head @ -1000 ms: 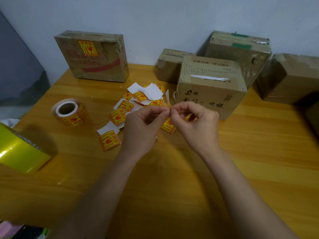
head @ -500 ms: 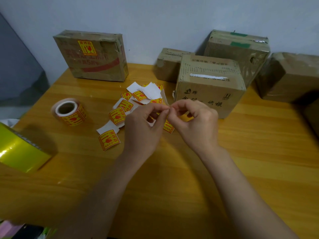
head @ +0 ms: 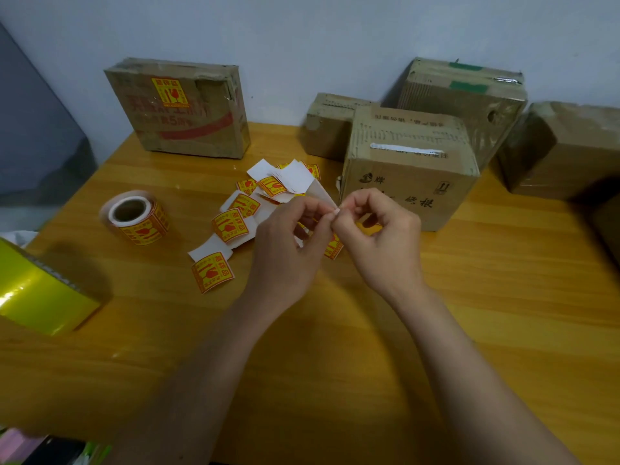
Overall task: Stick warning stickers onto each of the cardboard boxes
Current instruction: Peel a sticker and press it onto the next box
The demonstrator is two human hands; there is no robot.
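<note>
My table (head: pixel 503 313) is glossy yellow-orange wood, set against a pale wall. At its far left a flat box (head: pixel 177 109) stands on edge, a sticker on its face. Far right, four more boxes crowd together: a small one (head: pixel 327 124), a cube (head: pixel 409 166) in front, a tall one (head: pixel 469 99) behind, a wrapped one (head: pixel 567 152) at the edge. A sticker roll (head: pixel 136 218) lies left of the loose stickers (head: pixel 235 226) scattered mid-table. A shiny yellow-green roll (head: pixel 37 290) sits at the near left edge.

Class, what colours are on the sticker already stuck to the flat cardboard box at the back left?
Yellow with red print, on the sticker in the head view.
</note>
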